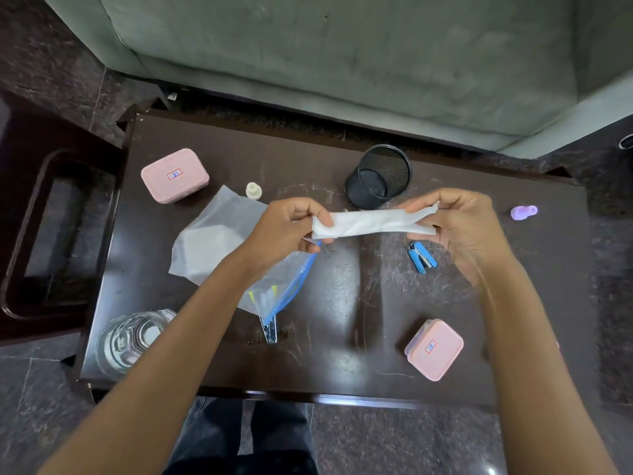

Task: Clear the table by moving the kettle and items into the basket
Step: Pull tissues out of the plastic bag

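Note:
Both my hands hold a folded white tissue (373,223) stretched above the middle of the dark table (342,337). My left hand (287,228) pinches its left end and my right hand (462,221) grips its right end. On the table lie two pink lidded boxes, one at far left (174,174) and one at near right (434,349). A black mesh pen cup (378,176) lies tipped on its side. A blue stapler (422,257), a clear zip bag (274,293), a white plastic bag (212,241) and a clear glass jar (130,339) are also there.
A small white cap (253,191) sits near the far pink box, and a purple object (523,212) lies at the right edge. A dark tray-like stand (20,241) is left of the table. A grey-green sofa (342,56) runs behind it.

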{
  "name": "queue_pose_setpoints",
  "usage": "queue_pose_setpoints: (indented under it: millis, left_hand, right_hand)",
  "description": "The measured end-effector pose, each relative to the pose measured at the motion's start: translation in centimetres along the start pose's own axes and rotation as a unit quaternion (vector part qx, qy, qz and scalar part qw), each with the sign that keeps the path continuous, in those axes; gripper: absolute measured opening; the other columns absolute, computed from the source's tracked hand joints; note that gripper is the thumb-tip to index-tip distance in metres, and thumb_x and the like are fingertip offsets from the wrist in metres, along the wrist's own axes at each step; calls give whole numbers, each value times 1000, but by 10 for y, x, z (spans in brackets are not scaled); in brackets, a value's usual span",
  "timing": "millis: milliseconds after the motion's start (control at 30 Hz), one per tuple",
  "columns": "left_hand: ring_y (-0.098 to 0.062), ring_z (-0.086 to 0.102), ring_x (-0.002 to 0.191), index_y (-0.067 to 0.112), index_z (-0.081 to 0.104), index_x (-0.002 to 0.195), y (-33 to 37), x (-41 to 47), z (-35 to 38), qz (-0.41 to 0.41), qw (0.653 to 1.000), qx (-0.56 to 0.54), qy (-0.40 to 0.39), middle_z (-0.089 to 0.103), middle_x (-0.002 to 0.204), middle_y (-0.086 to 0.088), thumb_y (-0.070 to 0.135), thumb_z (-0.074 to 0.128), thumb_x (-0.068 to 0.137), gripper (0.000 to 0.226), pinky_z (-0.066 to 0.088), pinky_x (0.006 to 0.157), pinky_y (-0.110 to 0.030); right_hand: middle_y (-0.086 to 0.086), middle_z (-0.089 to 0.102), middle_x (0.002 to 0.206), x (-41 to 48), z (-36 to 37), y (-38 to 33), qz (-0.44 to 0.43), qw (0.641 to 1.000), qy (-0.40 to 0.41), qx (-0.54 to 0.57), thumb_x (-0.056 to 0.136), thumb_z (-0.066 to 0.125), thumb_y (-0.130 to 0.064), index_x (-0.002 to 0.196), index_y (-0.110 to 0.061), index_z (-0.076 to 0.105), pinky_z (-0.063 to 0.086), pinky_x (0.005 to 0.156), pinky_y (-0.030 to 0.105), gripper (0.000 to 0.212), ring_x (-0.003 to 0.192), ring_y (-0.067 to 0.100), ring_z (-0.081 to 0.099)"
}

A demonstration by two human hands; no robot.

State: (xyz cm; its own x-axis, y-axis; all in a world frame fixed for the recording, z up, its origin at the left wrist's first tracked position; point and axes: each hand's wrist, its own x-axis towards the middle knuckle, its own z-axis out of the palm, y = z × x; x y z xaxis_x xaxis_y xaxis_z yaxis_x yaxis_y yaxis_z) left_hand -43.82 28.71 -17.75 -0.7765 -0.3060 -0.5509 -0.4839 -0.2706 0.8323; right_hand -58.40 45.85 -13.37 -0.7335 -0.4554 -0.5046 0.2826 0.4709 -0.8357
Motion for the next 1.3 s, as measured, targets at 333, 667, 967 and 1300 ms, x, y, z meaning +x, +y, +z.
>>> queue_pose_setpoints:
  millis: [333,667,967,1300]
  left_hand:
    - [-4,63,81,17,64,103,-11,11,8,-14,989,15,143,68,96,7,3,44,92,27,50,74,-19]
    - [-2,61,80,9,63,108,-11,14,24,-9,993,6,120,66,96,1,0,42,92,28,45,61,-2]
    - [-6,63,83,15,63,105,-15,12,21,-11,993,24,113,67,94,5,3,43,91,27,48,65,-4]
    - [-2,61,84,23,62,99,-23,-12,-42,30,987,135,87,66,95,6,2,48,90,26,45,73,-10]
  right_hand:
    - [6,68,68,51,-27,-37,-100,953,232,-169,74,55,9,91,-2,72,56,49,20,26,48,5,61]
    - [17,63,115,90,18,-9,-56,893,183,-408,81,46,-5,118,-16,60,41,75,34,41,102,38,57]
    - [11,48,132,77,8,-3,-98,901,165,-390,80,60,-23,136,-16,38,39,91,41,60,121,30,41]
    - [7,56,110,-23,119,76,-10,988,116,-99,82,62,-17,114,-10,58,44,83,25,33,99,25,56]
